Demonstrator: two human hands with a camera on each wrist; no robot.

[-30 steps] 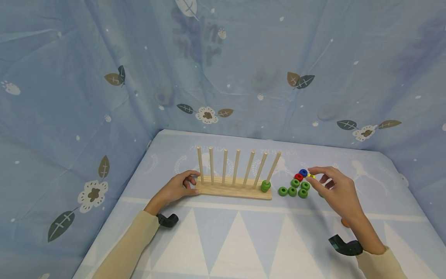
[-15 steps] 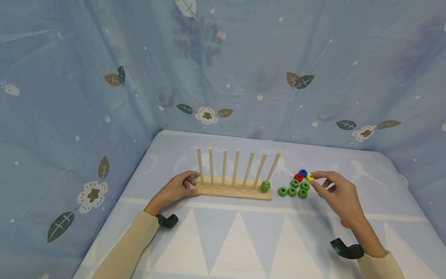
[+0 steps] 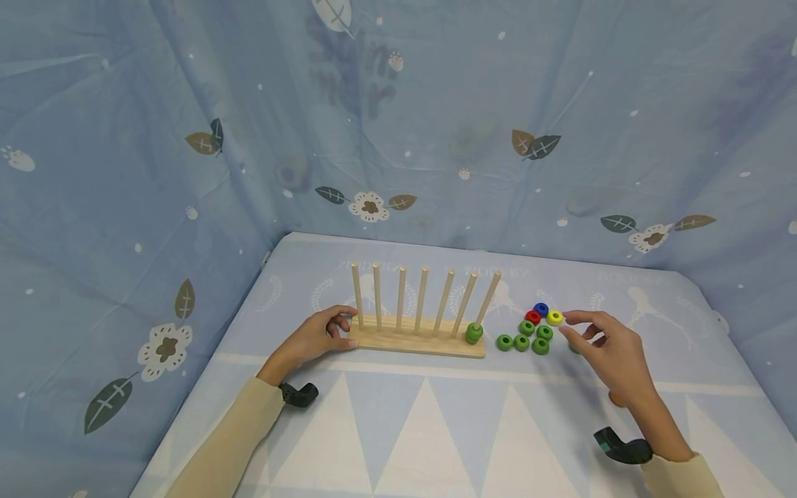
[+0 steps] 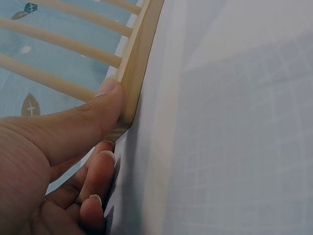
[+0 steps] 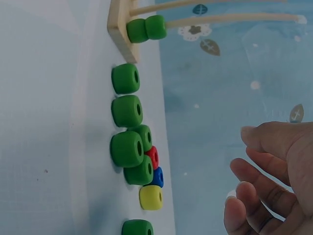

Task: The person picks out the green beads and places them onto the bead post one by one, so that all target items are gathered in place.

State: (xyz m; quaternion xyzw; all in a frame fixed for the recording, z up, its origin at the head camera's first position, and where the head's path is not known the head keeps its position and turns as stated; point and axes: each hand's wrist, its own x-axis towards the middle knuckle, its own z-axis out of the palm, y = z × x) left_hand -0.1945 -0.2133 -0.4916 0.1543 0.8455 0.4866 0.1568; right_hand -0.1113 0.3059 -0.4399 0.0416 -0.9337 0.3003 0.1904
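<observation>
A wooden peg rack (image 3: 417,339) with several upright pegs stands on the table. Two green beads (image 3: 474,333) are stacked on its rightmost peg. My left hand (image 3: 320,332) grips the rack's left end; in the left wrist view the thumb (image 4: 105,107) lies along the base beside the end peg. My right hand (image 3: 613,349) hovers just right of a yellow bead (image 3: 555,318), thumb and fingers apart with nothing between them. Beside the yellow bead lie a blue bead (image 3: 541,309) and a red bead (image 3: 532,317). Several green beads (image 3: 521,342) are grouped in front of these.
Another green bead (image 5: 137,227) lies apart from the group, partly hidden by the right hand in the head view. An orange piece (image 3: 616,399) shows beside the right wrist. A patterned cloth covers the table (image 3: 398,429), and blue curtains (image 3: 436,138) hang behind it.
My right hand has drawn back slightly to the right, away from the yellow bead, which is now fully visible. The left hand and the rack have stayed in place.
</observation>
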